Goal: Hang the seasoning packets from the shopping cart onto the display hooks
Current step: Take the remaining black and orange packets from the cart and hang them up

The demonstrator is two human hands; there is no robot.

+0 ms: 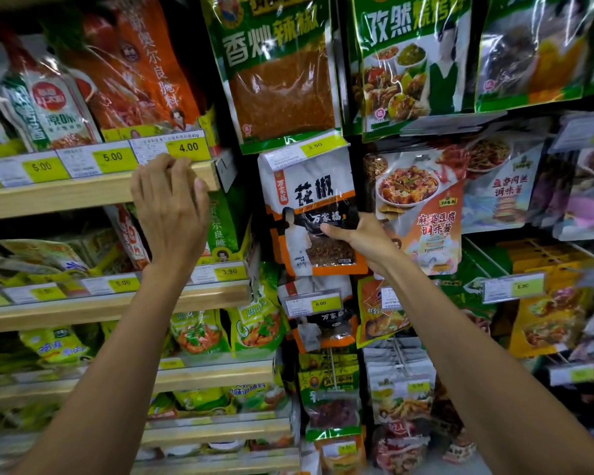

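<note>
A white, black and orange seasoning packet (311, 207) hangs in the middle column of the display, its top tucked behind a yellow 3.50 price tag (307, 149). My right hand (359, 240) pinches the packet's lower right side, thumb on its front. My left hand (170, 204) rests on the front edge of a wooden shelf (93, 193), fingers curled over the rail near the 4.00 label. The hook itself is hidden behind the packet. The shopping cart is out of view.
More packets of the same kind (319, 323) hang below under a 6.00 tag. Green packets (282, 70) hang above, a mapo tofu packet (422, 207) hangs to the right. Wooden shelves of pouches fill the left side.
</note>
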